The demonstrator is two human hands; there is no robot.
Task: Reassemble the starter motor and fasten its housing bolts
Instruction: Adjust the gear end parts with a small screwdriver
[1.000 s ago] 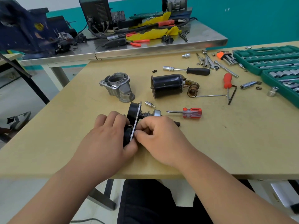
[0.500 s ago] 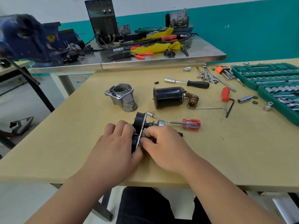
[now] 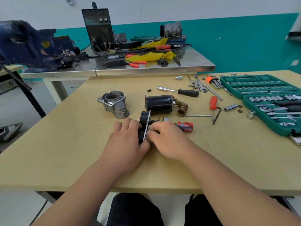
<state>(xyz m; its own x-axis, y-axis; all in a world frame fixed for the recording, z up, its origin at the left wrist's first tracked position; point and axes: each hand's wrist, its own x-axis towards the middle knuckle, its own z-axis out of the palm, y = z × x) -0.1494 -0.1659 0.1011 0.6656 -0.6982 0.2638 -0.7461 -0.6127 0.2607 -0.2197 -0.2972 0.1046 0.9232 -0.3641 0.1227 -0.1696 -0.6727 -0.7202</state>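
blue bench vise [image 3: 24, 44] left on steel-topped table [image 3: 192, 62] | black boxy welder [image 3: 99, 28] with cables at back | yellow cloth [image 3: 146, 56] beside red-handled pliers [image 3: 138, 62] | teal-painted wall [image 3: 244, 38] behind

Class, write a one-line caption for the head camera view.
The left hand and right hand grip a black starter part at the table; silver housing and motor body lie behind.

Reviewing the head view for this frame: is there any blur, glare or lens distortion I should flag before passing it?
Head view: the blue vise at far left is smeared, while the left hand, right hand and black end-cap assembly are sharp. Head view: the wide angle slightly bows the wooden table at its near edge. Head view: soft even light and faint shadows, with a mild bright patch on the steel bench edge.
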